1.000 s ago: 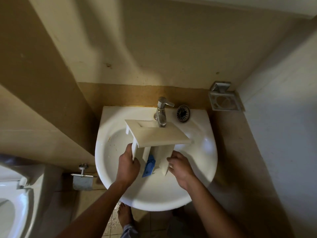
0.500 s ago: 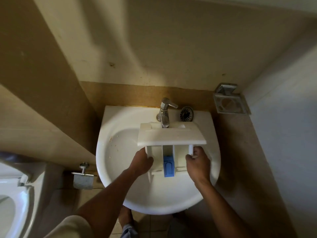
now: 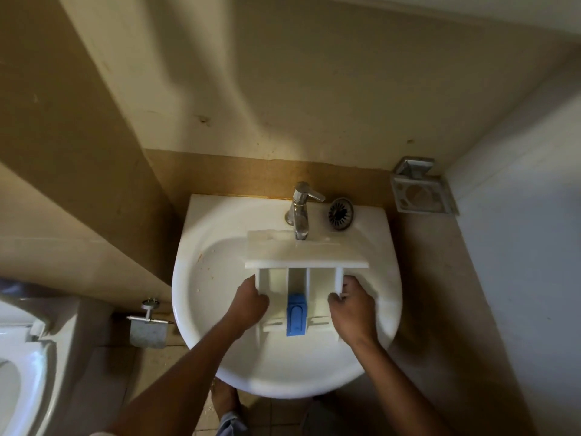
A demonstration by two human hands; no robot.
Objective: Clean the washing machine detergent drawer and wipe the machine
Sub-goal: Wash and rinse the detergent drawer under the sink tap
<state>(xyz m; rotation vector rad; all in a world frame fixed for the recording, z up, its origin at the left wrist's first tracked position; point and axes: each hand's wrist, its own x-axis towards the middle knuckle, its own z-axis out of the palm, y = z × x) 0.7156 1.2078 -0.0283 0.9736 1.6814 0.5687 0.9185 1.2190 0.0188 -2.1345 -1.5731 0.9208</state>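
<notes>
A white detergent drawer [image 3: 298, 253] with a blue insert [image 3: 296, 314] in its middle compartment is held over the white sink [image 3: 213, 278]. Its front panel points toward the wall, just under the chrome faucet [image 3: 301, 212]. My left hand [image 3: 248, 305] grips the drawer's left side wall. My right hand [image 3: 352, 306] grips its right side wall. The drawer's compartments face up toward me. No water stream is visible from the faucet.
A round drain strainer [image 3: 340, 214] lies on the sink's back ledge. A metal soap holder [image 3: 419, 193] is fixed to the wall at right. A toilet [image 3: 19, 357] and a paper holder [image 3: 147, 325] sit at lower left. Bare feet show below the sink.
The drawer has turned from tilted and angled left to square with the faucet, compartments facing up. Both hands shifted to its two sides.
</notes>
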